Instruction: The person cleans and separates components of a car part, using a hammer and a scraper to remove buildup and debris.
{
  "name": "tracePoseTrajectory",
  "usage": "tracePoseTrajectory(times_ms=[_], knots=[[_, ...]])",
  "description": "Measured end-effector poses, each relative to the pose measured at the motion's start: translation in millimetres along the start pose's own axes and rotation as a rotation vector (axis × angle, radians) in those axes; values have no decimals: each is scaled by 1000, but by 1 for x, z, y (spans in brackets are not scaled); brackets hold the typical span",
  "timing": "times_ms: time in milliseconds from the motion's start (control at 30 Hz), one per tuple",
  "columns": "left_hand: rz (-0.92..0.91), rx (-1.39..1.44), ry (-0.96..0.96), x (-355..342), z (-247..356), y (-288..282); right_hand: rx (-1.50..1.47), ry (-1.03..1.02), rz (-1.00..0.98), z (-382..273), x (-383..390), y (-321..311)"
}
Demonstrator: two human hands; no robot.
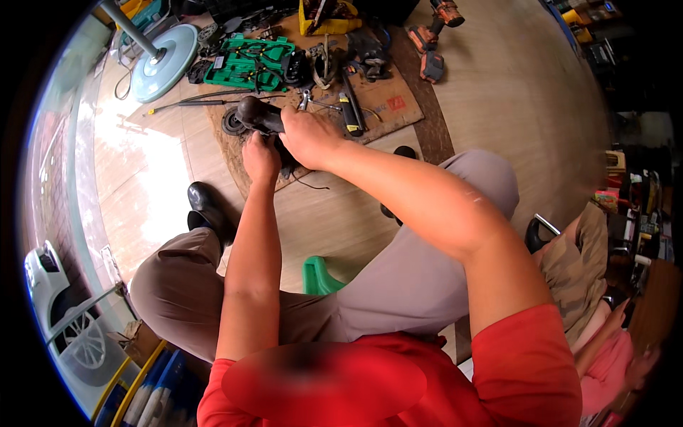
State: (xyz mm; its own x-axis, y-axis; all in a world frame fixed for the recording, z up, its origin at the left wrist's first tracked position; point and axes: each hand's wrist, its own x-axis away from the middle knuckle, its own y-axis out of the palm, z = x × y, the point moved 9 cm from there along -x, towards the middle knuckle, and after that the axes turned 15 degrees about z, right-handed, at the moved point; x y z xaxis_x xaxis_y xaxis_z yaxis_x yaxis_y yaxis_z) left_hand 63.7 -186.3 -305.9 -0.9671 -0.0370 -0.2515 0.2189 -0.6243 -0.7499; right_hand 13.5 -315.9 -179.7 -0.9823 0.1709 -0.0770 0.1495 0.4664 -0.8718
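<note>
A dark tool (259, 112) held over the cardboard (388, 119)
The left hand (261, 158) and right hand (311, 137) both have fingers curled round it, near a black disc (232, 122).

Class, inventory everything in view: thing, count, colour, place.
Rounded-end object: 1, dark, at both hands
Cardboard sheet: 1, brown, floor
Plastic tool case: 1, green, on cardboard
Open container: 1, yellow, cardboard's far edge
Cordless power tool: at least 1, orange-black, upper right
Round stand base: 1, pale blue, upper left
Assorted tools: many, mostly dark, on cardboard
Plastic stool: 1, green, centre
Car: 1, white, lower left
Other person: 1, pink top, lower right
Hands: 2 (left, right), bare, upper centre
</note>
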Motion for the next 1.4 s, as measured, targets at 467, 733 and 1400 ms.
tracePoseTrajectory(times_ms=[467, 733, 1400], knots=[[-53, 175, -116, -5, -3, -5, -12, 64, -77, 5, -1, -4], [-65, 195, -56, -3, -1, 1, -1, 106, -95, 13, 4, -16], [-10, 101, 108, -2, 15, -6, 70, 43, -111, 8, 1, 3]])
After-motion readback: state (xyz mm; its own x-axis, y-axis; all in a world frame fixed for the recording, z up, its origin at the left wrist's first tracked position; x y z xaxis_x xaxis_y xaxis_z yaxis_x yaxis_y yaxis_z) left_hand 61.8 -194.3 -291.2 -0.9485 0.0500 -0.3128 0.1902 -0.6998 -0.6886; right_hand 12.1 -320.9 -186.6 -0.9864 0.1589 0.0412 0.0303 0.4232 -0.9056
